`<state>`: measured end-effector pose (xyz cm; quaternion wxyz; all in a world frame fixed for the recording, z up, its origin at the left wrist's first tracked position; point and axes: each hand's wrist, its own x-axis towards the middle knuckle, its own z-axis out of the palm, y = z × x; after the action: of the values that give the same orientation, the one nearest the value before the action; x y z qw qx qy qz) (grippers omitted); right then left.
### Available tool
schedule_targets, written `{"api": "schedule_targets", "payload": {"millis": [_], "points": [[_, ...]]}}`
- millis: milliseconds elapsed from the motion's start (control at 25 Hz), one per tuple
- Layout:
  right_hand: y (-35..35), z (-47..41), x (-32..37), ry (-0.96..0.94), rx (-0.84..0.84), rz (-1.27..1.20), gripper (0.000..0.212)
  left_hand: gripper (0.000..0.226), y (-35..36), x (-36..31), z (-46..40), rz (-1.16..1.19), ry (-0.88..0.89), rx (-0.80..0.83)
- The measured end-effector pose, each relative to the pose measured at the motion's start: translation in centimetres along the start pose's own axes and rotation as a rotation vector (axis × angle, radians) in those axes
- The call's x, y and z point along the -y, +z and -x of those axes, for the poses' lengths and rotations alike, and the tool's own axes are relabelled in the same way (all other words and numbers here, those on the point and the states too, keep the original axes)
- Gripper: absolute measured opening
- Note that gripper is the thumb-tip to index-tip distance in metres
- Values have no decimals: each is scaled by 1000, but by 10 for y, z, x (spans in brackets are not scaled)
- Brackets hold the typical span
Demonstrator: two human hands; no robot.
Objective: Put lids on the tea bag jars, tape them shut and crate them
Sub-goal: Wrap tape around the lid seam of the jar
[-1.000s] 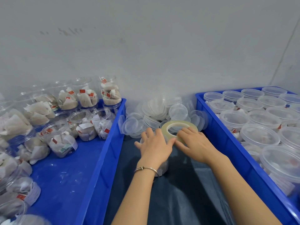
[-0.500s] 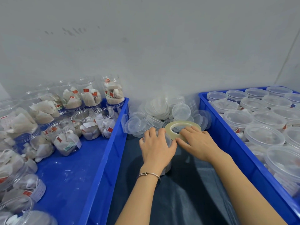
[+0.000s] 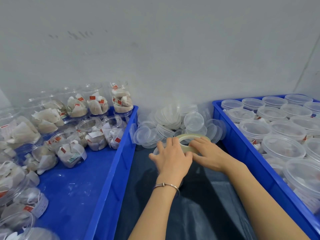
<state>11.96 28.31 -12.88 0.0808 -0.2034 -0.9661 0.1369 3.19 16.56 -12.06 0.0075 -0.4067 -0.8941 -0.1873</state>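
The jar [image 3: 160, 150] being sealed stands upright on the dark sheet [image 3: 199, 196] between the two blue crates, almost wholly hidden under the left hand [image 3: 171, 156]. That hand's grip is curled over the lidded top, fingers draped down the far side, holding the jar. Only a sliver of clear rim shows at the far left of the grip.

The right hand [image 3: 210, 154] grasps the tape roll [image 3: 190, 142] on its near right edge, fingers curled over the band. The roll lies just beyond and to the right of the left grip, touching or nearly touching the jar top; its hole faces up and slightly toward the wearer, so its axis runs close to vertical, about parallel to the jar's own long axis. How much tape is already pulled out, or whether an end is stuck to the jar, cannot be told.

The coming move probably turns on this: tape must run round the seam between lid and wall, and the seam sits directly under the left grip, on the side away from the right grip. The right hand is nearer the roll, the left nearer the jar, so the jar likely gets turned while the roll is led round.

Loose lids [image 3: 166, 125] pile beyond both grips. Open jars [image 3: 69, 148] fill the crate [image 3: 119, 163] left of the grips; lidded jars [image 3: 284, 148] fill the right crate [image 3: 242, 153].
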Motion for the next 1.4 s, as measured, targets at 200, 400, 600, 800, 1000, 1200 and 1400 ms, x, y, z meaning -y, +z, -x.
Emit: {"api": "schedule_targets", "payload": {"millis": [200, 400, 600, 800, 1000, 1200, 1400], "points": [[-3, -1, -2, -8, 16, -37, 23, 31, 4, 13, 3, 10, 117, -124], [-7, 7, -5, 3, -19, -32, 26, 26, 3, 21, 5, 93, 226, -148], [-4, 18, 5, 70, -64, 107, 37, 20, 4, 19, 7, 151, 244, -186], [9, 28, 38, 378, -160, 285, 38, 21, 5, 14, -6, 167, 203, -132], [-6, 71, 65, 285, -600, 20, 32, 13, -20, 41, -49, 266, -162, -124], [-2, 60, 35, 412, -336, 102, 36, 13, -10, 48, -34, 29, 114, -235], [44, 9, 20, 431, -141, -56, 37, 41, -17, 68, -24, 75, 30, -21]]}}
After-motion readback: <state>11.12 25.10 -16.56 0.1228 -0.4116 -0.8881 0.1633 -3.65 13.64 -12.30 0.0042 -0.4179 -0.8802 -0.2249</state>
